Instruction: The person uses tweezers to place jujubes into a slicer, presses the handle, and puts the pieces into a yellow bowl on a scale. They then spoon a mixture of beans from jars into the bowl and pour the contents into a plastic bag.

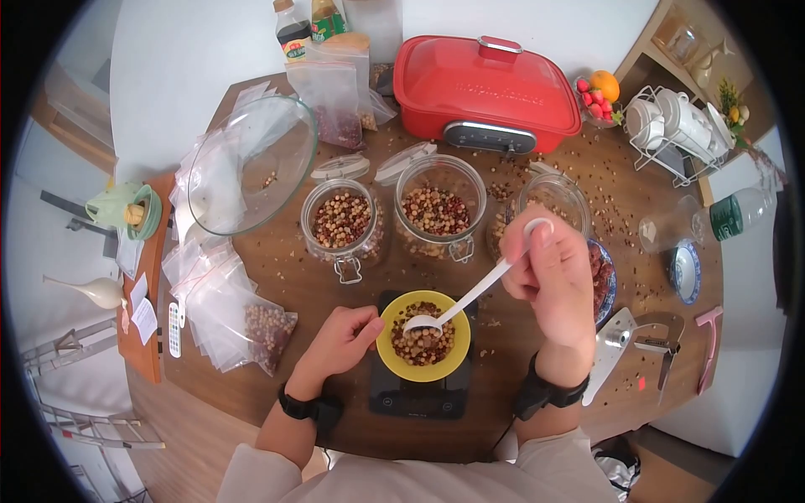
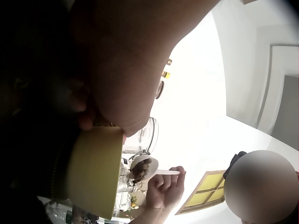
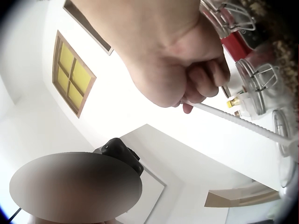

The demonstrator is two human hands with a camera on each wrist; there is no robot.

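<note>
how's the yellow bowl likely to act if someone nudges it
The bowl would probably slide before tipping, since it looks wide and sits on a flat black scale. The loose, roundish beans inside may roll about, but they sit below the rim, so a gentle nudge probably won't spill them.

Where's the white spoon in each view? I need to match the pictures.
Head: just below and right of centre; the spoon slants from the yellow bowl up to the right hand.
Left wrist: lower middle, right of the yellow bowl, its scoop loaded.
Right wrist: its handle slopes from centre down to the right edge.
Shared landmark: the right hand gripping the handle.
</note>
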